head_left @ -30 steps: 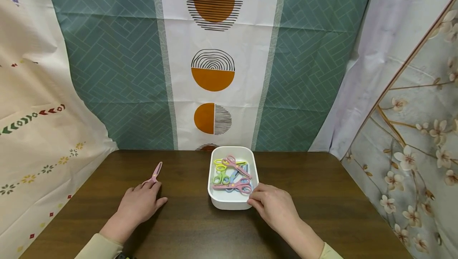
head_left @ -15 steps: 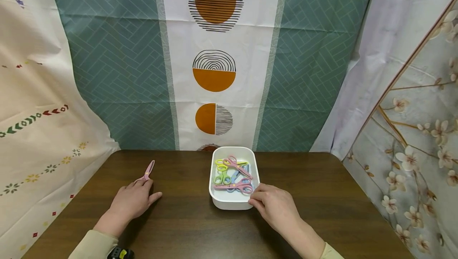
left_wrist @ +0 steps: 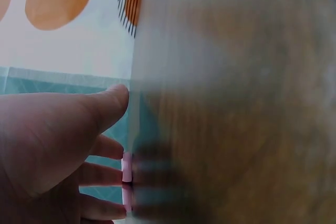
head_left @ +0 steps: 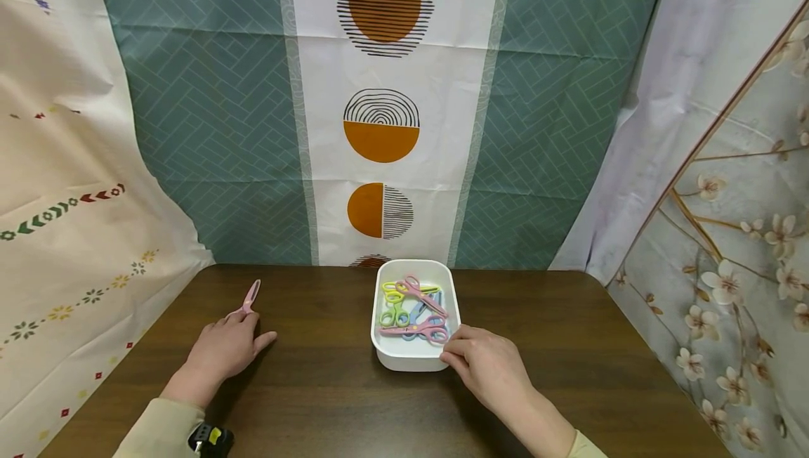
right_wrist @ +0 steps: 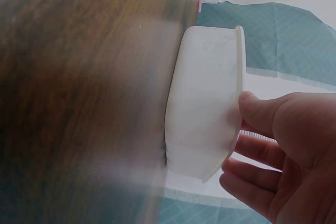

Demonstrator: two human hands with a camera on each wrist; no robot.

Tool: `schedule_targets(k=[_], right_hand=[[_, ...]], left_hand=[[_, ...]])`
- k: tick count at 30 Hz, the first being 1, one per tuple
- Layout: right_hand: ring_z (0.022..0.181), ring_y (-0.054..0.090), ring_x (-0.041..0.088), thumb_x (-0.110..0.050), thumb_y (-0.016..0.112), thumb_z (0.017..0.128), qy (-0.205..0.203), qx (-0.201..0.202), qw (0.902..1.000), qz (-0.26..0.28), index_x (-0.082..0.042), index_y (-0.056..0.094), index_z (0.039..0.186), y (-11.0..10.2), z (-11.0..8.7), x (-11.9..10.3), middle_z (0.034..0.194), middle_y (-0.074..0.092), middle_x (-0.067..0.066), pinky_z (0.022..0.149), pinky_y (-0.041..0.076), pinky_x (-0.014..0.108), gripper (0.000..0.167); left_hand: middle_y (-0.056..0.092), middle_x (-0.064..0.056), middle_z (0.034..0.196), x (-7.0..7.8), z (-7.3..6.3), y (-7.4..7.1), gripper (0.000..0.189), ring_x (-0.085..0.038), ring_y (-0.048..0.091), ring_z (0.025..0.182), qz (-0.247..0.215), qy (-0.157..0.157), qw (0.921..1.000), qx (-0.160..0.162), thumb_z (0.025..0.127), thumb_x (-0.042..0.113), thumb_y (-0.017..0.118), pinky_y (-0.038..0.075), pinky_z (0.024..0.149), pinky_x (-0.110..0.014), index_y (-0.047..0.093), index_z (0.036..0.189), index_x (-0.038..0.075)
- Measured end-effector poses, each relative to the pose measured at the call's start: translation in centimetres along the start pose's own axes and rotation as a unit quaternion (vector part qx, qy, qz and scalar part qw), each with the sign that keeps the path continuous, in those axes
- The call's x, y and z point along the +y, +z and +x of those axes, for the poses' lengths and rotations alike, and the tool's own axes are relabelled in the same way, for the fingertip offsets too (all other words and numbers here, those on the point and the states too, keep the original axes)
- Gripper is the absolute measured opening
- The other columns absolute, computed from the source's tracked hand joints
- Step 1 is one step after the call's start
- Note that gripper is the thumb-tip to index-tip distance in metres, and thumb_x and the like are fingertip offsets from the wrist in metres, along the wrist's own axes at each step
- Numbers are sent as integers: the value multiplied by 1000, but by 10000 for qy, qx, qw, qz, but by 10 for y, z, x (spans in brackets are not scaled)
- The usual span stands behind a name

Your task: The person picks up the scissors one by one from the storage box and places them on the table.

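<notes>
My left hand (head_left: 219, 350) lies low over the table at the left, fingers stretched forward and thumb held out to the side. Its fingertips touch the handle end of pink scissors (head_left: 252, 295), whose blades point away from me; the fingers hide part of the handles. In the left wrist view, the fingertips meet the pink scissors (left_wrist: 127, 174) flat on the tabletop. At the near right corner of a white plastic bin (head_left: 411, 362), my right hand (head_left: 489, 367) pinches the rim between thumb and fingers. The right wrist view shows the thumb against the bin's outer wall (right_wrist: 207, 98).
Inside the bin lie several small scissors: yellow-green scissors (head_left: 396, 315), pink scissors (head_left: 413, 331) and blue ones partly covered. The dark wooden table (head_left: 316, 388) ends at a hanging patterned cloth (head_left: 537, 163) behind. More cloth (head_left: 69, 268) hangs along the left side.
My left hand has slid left and slightly away from me, and the pink scissors under its fingertips have moved along with it. The right hand keeps its hold on the bin.
</notes>
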State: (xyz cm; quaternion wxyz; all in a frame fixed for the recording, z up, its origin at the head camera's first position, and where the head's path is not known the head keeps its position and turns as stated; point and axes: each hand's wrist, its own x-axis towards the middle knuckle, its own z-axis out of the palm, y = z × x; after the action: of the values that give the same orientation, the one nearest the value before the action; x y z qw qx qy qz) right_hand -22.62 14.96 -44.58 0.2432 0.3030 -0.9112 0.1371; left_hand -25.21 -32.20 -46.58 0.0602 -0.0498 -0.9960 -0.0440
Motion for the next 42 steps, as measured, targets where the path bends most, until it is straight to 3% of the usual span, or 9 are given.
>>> schedule_targets(k=[17, 27, 42], right_hand=[[82, 67, 8, -25, 93, 90, 16, 69, 9999, -135, -26, 84, 88, 1, -1, 0, 91, 70, -15, 68, 57, 34, 9], [83, 67, 8, -25, 93, 91, 71, -38, 9999, -88, -26, 85, 90, 1, 0, 0, 92, 70, -14, 70, 58, 34, 8], [82, 67, 8, -25, 92, 91, 33, 6, 9999, -111, -25, 84, 89, 1, 0, -1, 92, 70, -15, 68, 57, 33, 8]], left_hand=[[55, -42, 148, -38, 12, 1, 67, -68, 54, 131, 38, -93, 9999, -14, 110, 46, 65, 42, 104, -80, 61, 137, -15], [54, -48, 144, -63, 19, -4, 74, -71, 53, 129, -90, -61, 9995, -307, 109, 49, 65, 42, 103, -81, 57, 137, -18], [47, -52, 145, -83, 25, -4, 81, -74, 46, 131, -89, -175, 9990, -399, 109, 51, 64, 40, 106, -82, 52, 140, -23]])
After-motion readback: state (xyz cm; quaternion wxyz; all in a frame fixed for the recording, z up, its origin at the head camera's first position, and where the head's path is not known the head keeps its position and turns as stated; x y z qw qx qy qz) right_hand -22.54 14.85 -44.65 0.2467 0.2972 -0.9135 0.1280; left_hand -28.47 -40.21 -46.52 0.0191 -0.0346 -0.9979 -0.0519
